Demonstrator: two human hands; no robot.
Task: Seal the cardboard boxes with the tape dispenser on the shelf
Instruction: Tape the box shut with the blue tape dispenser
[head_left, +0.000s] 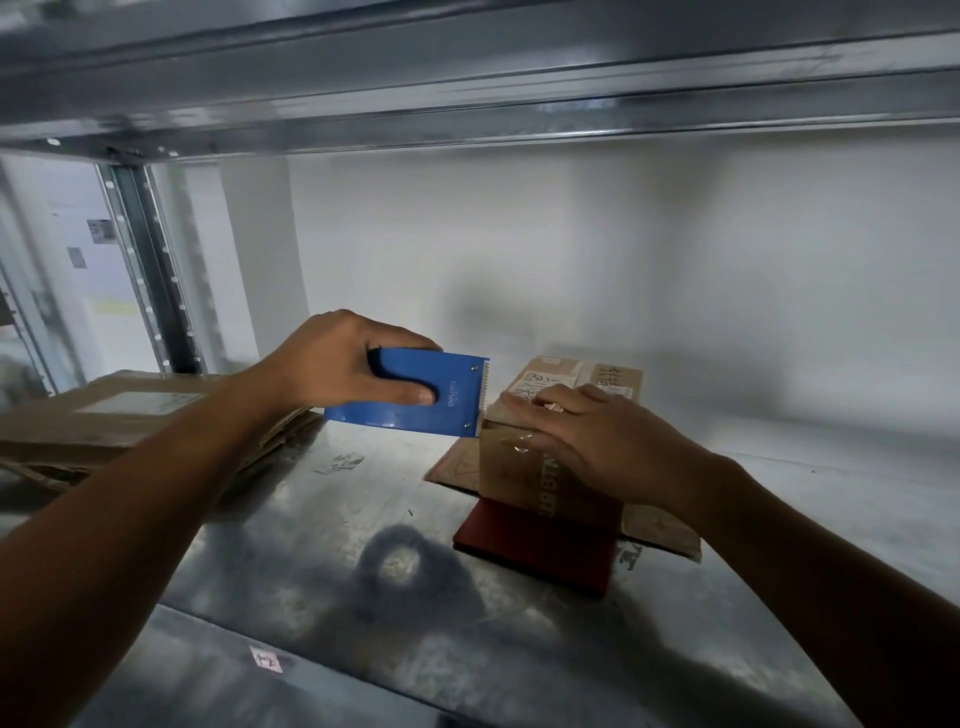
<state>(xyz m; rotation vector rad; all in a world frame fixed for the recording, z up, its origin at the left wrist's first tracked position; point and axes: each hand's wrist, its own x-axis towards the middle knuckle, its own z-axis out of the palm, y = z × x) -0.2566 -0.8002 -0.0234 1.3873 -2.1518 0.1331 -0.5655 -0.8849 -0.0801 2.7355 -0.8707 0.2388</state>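
A small cardboard box (524, 478) stands on the metal shelf (322, 525), right of centre, with labels on its top and clear tape over its near-left edge. My right hand (597, 441) lies across the box's top and front, fingers pressing the tape down. My left hand (343, 364) grips a blue tape dispenser (415, 402), thumb across its side. The dispenser's toothed blade touches the box's upper left corner.
The box sits on a dark red flat item (540, 551) and a flattened cardboard sheet (665, 530). Flattened cardboard boxes (119, 415) lie at the left. A shelf upright (150, 270) rises at the back left, and the upper shelf beam (467, 78) runs overhead.
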